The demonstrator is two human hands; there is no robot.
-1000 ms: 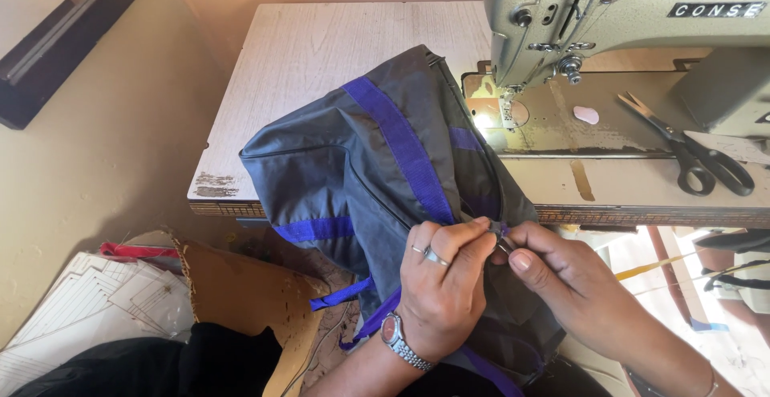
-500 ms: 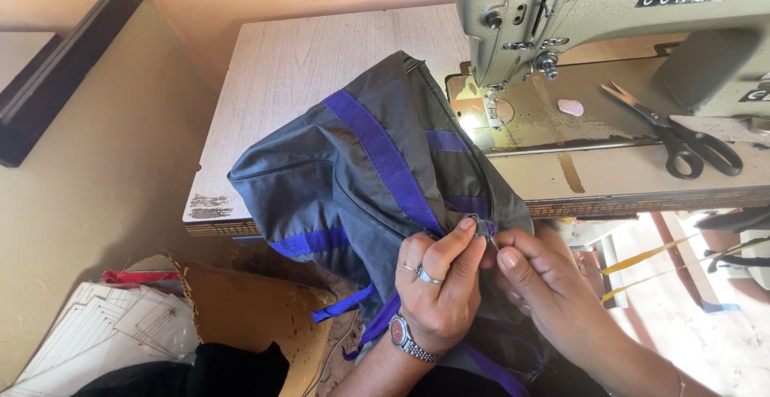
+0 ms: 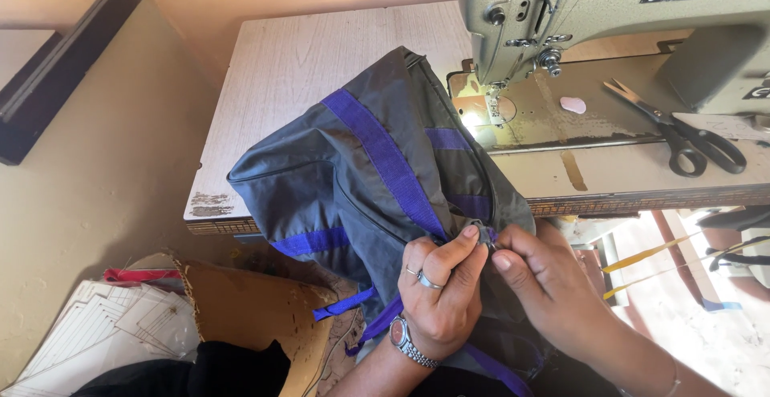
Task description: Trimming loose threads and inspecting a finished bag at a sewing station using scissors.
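Observation:
A grey fabric bag (image 3: pixel 353 180) with blue-purple straps hangs over the front edge of the wooden sewing table (image 3: pixel 297 68). My left hand (image 3: pixel 437 289), with rings and a wristwatch, pinches the bag's fabric near a small metal zipper piece (image 3: pixel 484 235). My right hand (image 3: pixel 537 273) pinches the same spot from the right, thumb and fingers closed on the zipper piece. Both hands meet just below the table edge.
A grey-green industrial sewing machine (image 3: pixel 609 20) stands on the table at right, its lamp lighting the needle plate. Black-handled scissors (image 3: pixel 682 128) and a pink chalk piece (image 3: pixel 573 105) lie on its bed. A torn cardboard box (image 3: pixel 249 317) and white paper patterns (image 3: pixel 112 325) sit on the floor at left.
My hands and the bag have shifted slightly lower and right in view. Both hands keep their pinch on the zipper area; the fingers have closed in tighter.

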